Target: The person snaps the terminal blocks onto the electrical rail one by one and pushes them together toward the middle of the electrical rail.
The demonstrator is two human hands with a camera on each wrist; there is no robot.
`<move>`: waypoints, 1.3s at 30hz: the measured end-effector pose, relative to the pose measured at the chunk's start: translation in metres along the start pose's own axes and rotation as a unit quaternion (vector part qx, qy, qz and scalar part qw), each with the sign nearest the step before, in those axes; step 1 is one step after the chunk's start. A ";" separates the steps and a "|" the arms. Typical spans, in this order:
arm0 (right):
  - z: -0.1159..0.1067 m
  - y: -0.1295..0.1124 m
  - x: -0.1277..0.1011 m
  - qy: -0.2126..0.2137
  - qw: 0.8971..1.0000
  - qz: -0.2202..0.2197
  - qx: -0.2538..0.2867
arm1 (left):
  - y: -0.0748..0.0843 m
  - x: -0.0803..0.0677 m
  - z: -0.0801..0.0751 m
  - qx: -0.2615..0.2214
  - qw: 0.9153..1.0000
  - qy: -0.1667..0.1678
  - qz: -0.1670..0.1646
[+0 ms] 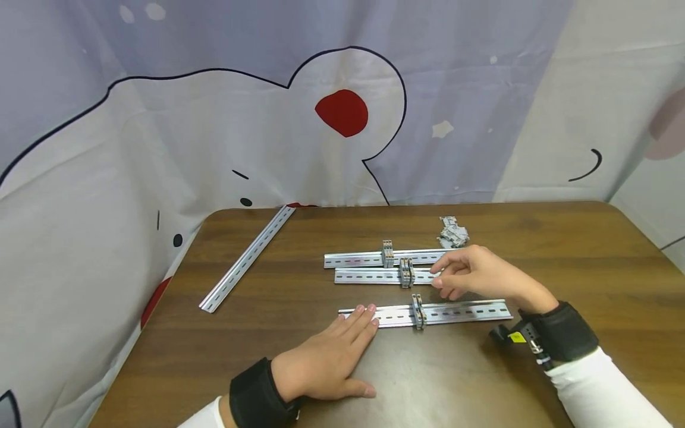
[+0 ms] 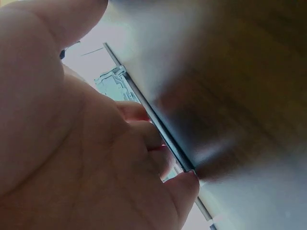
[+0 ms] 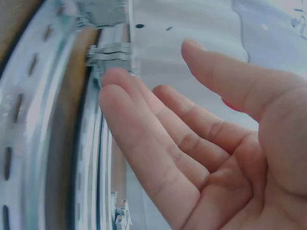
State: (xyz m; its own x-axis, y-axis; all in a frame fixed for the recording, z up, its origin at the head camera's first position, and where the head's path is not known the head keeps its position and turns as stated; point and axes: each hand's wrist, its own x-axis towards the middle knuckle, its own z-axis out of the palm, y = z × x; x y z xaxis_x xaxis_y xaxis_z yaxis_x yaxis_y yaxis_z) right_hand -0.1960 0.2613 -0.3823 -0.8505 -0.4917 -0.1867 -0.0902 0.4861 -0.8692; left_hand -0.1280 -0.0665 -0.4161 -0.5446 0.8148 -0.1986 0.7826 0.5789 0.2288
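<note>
While the left hand (image 1: 329, 359) rests its straight fingers on the left end of the near rail (image 1: 465, 312), its thumb spread toward the table (image 1: 562, 255), the right hand (image 1: 473, 273) hovers by the right part of the middle rail (image 1: 369, 276), fingers lightly bent and a gap between thumb and fingertips. Small grey blocks (image 1: 418, 312) sit across the near rail, right of the left hand. More blocks sit on the middle rail and on the far rail (image 1: 353, 260) just behind it. A pile of pieces (image 1: 453, 233) lies beyond, and a fourth rail (image 1: 246, 260) slants at the left
</note>
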 end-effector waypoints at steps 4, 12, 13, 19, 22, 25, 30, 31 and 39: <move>-0.007 -0.003 -0.001 0.035 0.999 0.006 -0.008 | 0.000 0.000 0.002 0.004 1.000 0.002 0.003; -0.012 -0.004 0.005 0.104 0.994 0.019 -0.012 | 0.001 -0.001 0.003 0.010 1.000 0.001 0.002; -0.012 -0.004 0.006 0.112 0.994 0.016 -0.013 | 0.001 -0.002 0.002 0.012 1.000 0.001 0.001; -0.015 -0.002 0.012 0.195 0.980 0.006 -0.029 | 0.002 -0.001 0.004 0.011 1.000 0.004 0.003; -0.016 -0.001 0.016 0.243 0.969 0.004 -0.041 | 0.001 -0.001 0.005 0.010 1.000 0.003 0.005; -0.017 -0.001 0.020 0.293 0.953 0.000 -0.074 | 0.001 -0.001 0.005 0.011 1.000 0.001 0.003; -0.020 0.001 0.028 0.365 0.917 -0.017 -0.161 | 0.000 -0.001 0.002 0.008 1.000 -0.002 0.000; -0.020 0.002 0.030 0.373 0.911 -0.024 -0.175 | 0.000 -0.001 0.001 0.008 1.000 -0.003 0.000; -0.026 0.016 0.042 0.380 0.897 -0.029 -0.225 | 0.000 0.001 0.001 0.015 1.000 0.001 0.003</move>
State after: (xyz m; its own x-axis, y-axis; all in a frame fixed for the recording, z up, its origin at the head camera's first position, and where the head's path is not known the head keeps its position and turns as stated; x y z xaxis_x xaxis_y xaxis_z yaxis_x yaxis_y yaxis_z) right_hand -0.2468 0.2668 -0.3921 -0.9300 0.0256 0.3667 -0.1997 0.8024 -0.5624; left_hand -0.1282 -0.0664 -0.4178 -0.5402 0.8183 -0.1963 0.7948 0.5728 0.2007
